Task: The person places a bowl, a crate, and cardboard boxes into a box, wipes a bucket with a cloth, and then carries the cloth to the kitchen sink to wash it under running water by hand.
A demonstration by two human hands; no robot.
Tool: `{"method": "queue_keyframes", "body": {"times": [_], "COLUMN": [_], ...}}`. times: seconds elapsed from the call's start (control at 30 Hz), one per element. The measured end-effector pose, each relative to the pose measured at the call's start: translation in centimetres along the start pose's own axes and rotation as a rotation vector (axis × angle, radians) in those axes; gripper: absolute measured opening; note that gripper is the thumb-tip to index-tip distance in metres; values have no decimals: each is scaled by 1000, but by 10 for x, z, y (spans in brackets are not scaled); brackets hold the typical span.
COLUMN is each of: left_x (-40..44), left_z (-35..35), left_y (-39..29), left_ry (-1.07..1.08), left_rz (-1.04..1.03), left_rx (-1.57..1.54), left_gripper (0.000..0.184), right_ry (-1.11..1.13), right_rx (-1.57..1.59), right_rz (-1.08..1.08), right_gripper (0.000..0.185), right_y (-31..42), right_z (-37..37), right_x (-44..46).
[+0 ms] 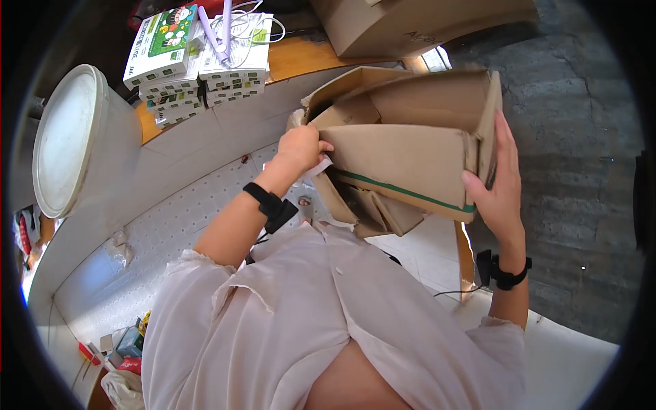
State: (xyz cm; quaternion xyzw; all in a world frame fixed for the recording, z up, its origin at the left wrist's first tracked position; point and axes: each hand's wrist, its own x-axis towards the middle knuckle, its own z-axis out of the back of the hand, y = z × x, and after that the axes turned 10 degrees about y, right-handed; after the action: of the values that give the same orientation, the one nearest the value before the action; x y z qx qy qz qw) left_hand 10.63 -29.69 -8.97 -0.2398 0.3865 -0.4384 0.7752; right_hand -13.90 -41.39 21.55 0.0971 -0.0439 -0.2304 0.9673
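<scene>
An open cardboard box [403, 160] with a green stripe along its lower edge is held up in front of me, tilted. My left hand [301, 149] is closed at the left corner of its near wall, fingers curled. A scrap of white material [318, 168], perhaps paper or tape, shows under that hand. My right hand [499, 188] grips the right end, thumb on the near wall and fingers along the outer side. Below the box, more folded cardboard [383, 212] hangs loosely; I cannot tell whether it is flaps or another box.
Printed white boxes [164, 48] are stacked on a wooden surface [301, 58], topped by a lilac device [217, 37] with a white cord. A white lidded bucket [72, 140] stands left. A large carton [410, 27] sits at the back. Clear plastic [120, 247] lies on the tiled floor.
</scene>
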Motion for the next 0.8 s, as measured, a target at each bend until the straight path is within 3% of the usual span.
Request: {"method": "queue_keyframes", "body": {"times": [0.07,0.13,0.2,0.27,0.3,0.33,0.47,0.53,0.63,0.73,0.8], "left_x": [5,13,31,30,19,-3,-53,-53,-42,-59,-55], "left_z": [11,19,7,-1,-7,-10,-47,-70,-93,-87,-100], "left_y": [-2,7,40,67,76,73,65,50,18,-17,-32], "left_ry": [3,100,53,-100,-199,-214,-248,-140,-148,-40,-149], "left_rz": [43,64,54,38,-42,-28,241,89,5,48,-40], "left_rx": [48,83,176,65,-47,-65,-540,-627,-679,-699,-677], "left_gripper": [33,39,45,59,79,79,111,103,87,107,109], "right_ry": [-43,-54,-90,-94,-97,-89,-113,-141,-107,-140,-173], "right_rx": [-202,-214,-313,-327,-344,-349,-327,-265,-210,-103,-21], "right_rz": [26,34,61,11,-34,-9,8,62,82,90,60], "right_gripper": [93,91,88,88,87,87,81,78,77,74,72], "right_y": [0,2,8,16,23,26,22,17,9,-13,-23], "right_z": [-10,-31,-48,-55,-57,-58,-50,-47,-45,-41,-51], "right_x": [16,39,60,79,87,88,76,73,55,24,5]}}
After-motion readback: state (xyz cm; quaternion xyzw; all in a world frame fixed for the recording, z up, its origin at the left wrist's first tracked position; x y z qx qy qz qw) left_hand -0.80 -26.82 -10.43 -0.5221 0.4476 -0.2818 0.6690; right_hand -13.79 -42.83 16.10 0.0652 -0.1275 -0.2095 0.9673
